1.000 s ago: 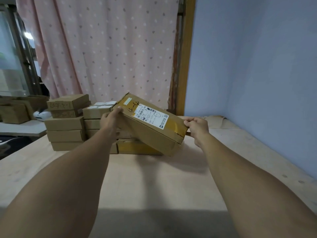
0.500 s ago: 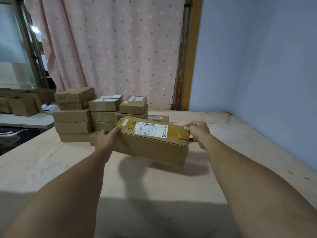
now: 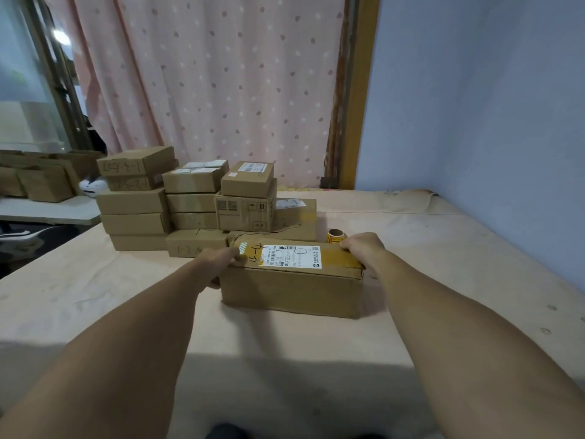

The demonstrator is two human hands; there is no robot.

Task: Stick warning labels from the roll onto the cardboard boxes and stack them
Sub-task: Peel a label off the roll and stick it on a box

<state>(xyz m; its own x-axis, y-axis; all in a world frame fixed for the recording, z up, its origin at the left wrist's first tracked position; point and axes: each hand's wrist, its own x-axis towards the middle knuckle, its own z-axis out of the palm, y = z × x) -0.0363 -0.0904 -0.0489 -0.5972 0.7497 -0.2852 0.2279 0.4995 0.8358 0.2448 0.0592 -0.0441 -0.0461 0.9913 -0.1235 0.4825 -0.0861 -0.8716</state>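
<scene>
A long cardboard box (image 3: 291,291) with a white shipping label and yellow tape on top rests flat on the table (image 3: 95,299) in front of me. My left hand (image 3: 221,259) grips its left end. Its right end is held by my right hand (image 3: 362,247). A small yellow roll of warning labels (image 3: 336,235) stands just behind the box, near my right hand. Behind and to the left, stacks of cardboard boxes (image 3: 186,201) stand several high.
A pink dotted curtain (image 3: 209,77) hangs behind the table, with a wooden post (image 3: 354,90) at its right. A blue wall (image 3: 481,106) borders the table's right side. More brown boxes (image 3: 41,182) sit on a lower white surface at far left.
The long box, tilted up in the air a second ago, has come down toward me and now lies flat on the table. Both hands stayed on its ends.
</scene>
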